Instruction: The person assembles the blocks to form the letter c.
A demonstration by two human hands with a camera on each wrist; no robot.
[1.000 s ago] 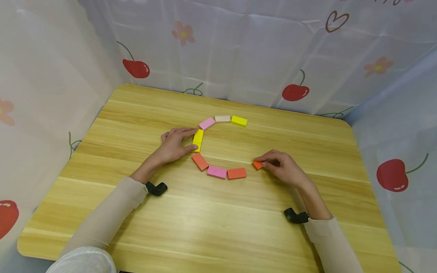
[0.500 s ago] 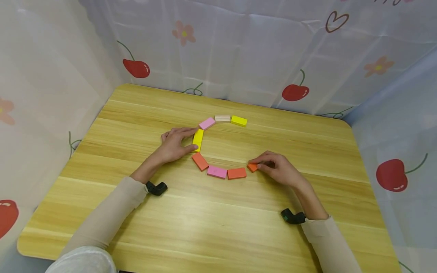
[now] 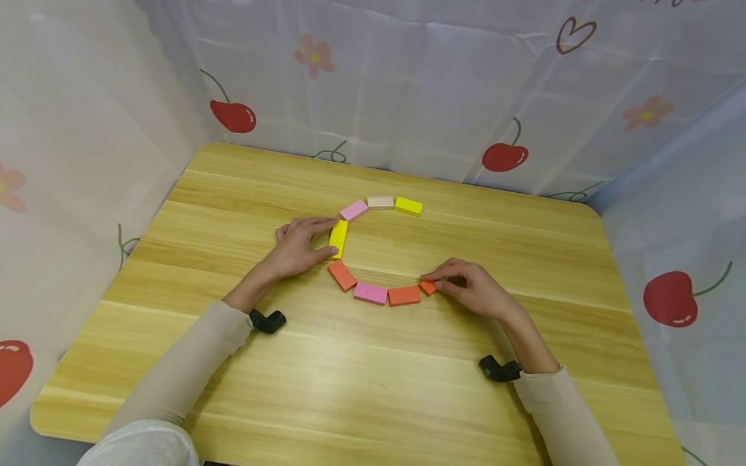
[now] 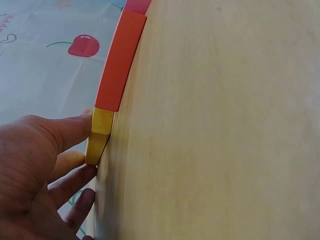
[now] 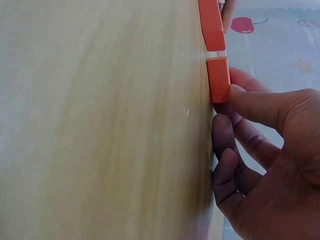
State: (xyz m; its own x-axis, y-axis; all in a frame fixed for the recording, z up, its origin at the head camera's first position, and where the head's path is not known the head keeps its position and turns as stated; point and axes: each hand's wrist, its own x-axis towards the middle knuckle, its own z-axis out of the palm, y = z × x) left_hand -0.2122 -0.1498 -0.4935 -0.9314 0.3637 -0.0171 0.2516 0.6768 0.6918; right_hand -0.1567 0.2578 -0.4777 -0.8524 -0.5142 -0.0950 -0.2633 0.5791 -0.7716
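Note:
Between thumb and fingers, my right hand (image 3: 474, 288) pinches an orange block (image 3: 428, 287), its left end right at the red-orange block (image 3: 404, 296). My left hand (image 3: 300, 248) holds a yellow block (image 3: 339, 239) at the left of a curved row, thumb at its near end and index finger at its far end. Below that come another red-orange block (image 3: 342, 276) and a pink block (image 3: 370, 293). Above it lie a light pink block (image 3: 353, 210), a plain wood block (image 3: 381, 203) and a second yellow block (image 3: 408, 206). The right wrist view shows the pinched orange block (image 5: 218, 80) close up.
The blocks form a C shape on a wooden table (image 3: 379, 388) with rounded corners. A curtain (image 3: 408, 90) printed with cherries and flowers hangs behind the table and at its sides. A black wrist device (image 3: 500, 369) sticks out by the right sleeve.
My right hand has moved left with the orange block, bringing it up to the end of the row's lower arm. The left hand and the other blocks have stayed put.

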